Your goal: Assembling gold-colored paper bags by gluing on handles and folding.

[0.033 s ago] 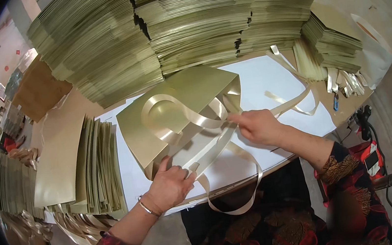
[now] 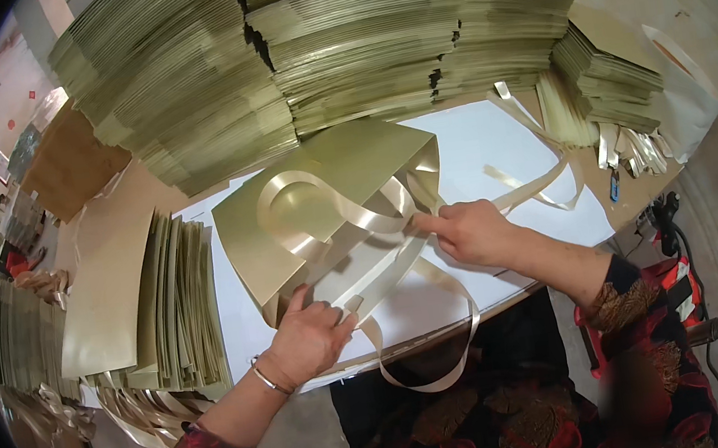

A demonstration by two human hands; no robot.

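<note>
The bare left hand [image 2: 307, 341] lies nearer, index finger [image 2: 298, 299] pointing far, other fingers bent; the bare right hand [image 2: 474, 231] lies farther off and to the right, index finger [image 2: 430, 223] stretched left, other fingers curled, and both bare forearms [image 2: 557, 265] slant inward from the near side

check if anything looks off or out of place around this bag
I see no spill or damage. A cream ribbon loop droops over the table's near edge, in front of the gold bag, hanging loose rather than lying flat. Behind, jagged dark gaps make the tall gold stacks look uneven.
</note>
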